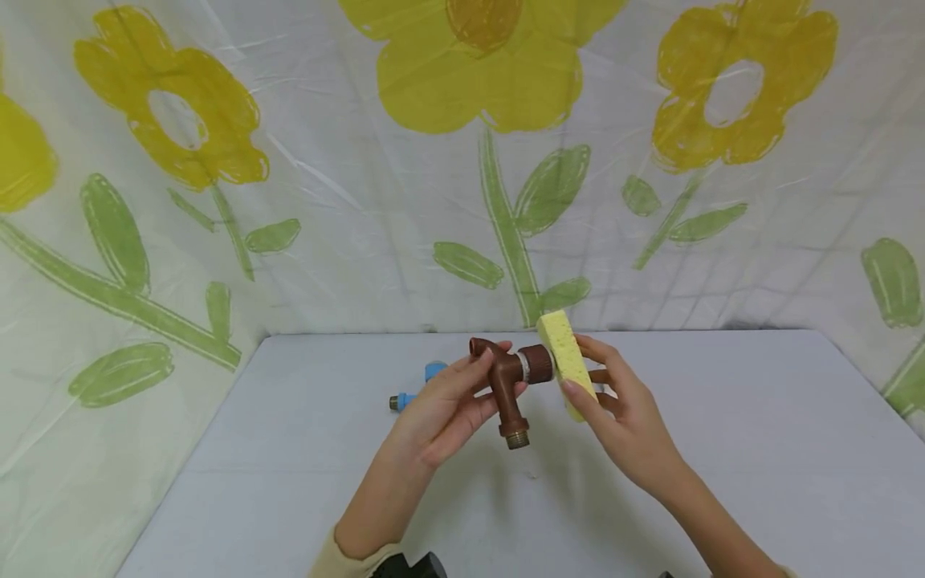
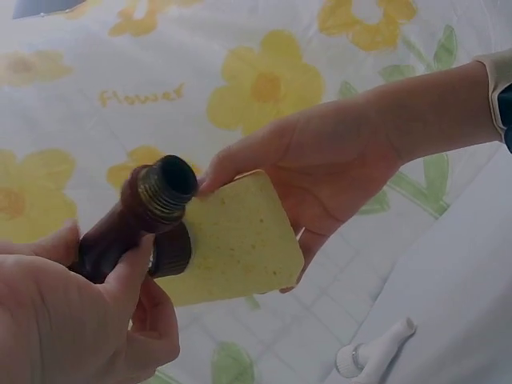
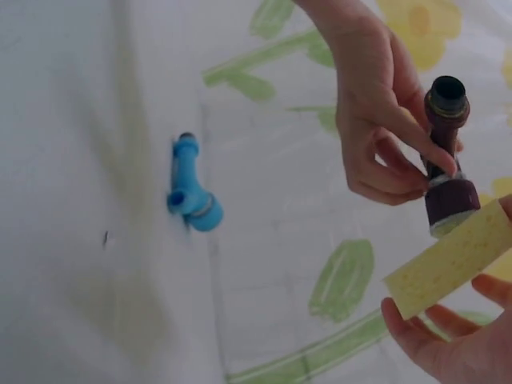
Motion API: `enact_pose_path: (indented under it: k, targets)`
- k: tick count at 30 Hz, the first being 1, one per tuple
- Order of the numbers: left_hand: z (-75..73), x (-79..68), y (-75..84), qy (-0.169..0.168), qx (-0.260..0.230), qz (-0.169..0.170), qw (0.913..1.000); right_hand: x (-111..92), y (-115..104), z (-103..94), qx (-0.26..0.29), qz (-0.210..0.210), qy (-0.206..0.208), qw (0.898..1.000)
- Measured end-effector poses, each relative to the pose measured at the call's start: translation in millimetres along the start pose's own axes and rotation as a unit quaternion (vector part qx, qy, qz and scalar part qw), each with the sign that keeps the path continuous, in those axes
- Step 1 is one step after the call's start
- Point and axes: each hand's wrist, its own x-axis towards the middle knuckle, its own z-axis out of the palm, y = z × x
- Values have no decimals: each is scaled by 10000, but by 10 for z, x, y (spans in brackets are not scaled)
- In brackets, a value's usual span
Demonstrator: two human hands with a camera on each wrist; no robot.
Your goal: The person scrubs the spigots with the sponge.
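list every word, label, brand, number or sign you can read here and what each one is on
"Flower": orange-yellow lettering on the white sheet with yellow flowers and green stems, readable in the left wrist view
No other text is readable: none shows on the brown tap with a threaded end, the pale yellow rectangular sponge or the small blue tap; any fine marks would be too small or blurred

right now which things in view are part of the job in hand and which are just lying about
In the job:
brown tap, held in the left hand
yellow sponge, held by the right hand against the tap's knob

Just lying about:
blue tap on the table
white tap-like piece, left wrist view
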Motion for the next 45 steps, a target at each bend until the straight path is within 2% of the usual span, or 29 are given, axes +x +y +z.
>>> enact_pose_path:
  k: [3,5,12,18,21,25,32,37,39,42,45]
  targets:
    - [-8,3,8,-225,233,-95,9994,0,-3,-3,55,22,29,10000]
    - [-6,1,10,-252,353,-190,9989,2,-5,-2,96,39,55,9999]
    - [17,-22,17,-5,645,-446,9969,-1,-31,1,101,72,110,9999]
    - [35,-31,1,-394,815,-489,9947,0,-35,-29,25,-63,249,9997]
    - [53,-36,-3,-434,631,-398,9963,6,-31,-28,46,-54,224,9997]
    - [46,-21,-2,-252,467,-204,9984,4,-51,-10,89,-8,145,9999]
    - [-10,-16,21,-298,494,-108,9983,3,-90,9,240,32,71,9997]
    - [-51,3,66,136,638,193,9977,-6,-139,-22,386,145,-89,9991]
    - [-85,36,66,338,819,369,9954,-13,-157,-62,428,152,-97,9989]
    - [-150,118,27,516,1406,609,9868,-13,-159,-146,449,133,52,9989]
    - [-238,218,-59,665,2320,816,9670,-4,-139,-229,407,110,282,9987]
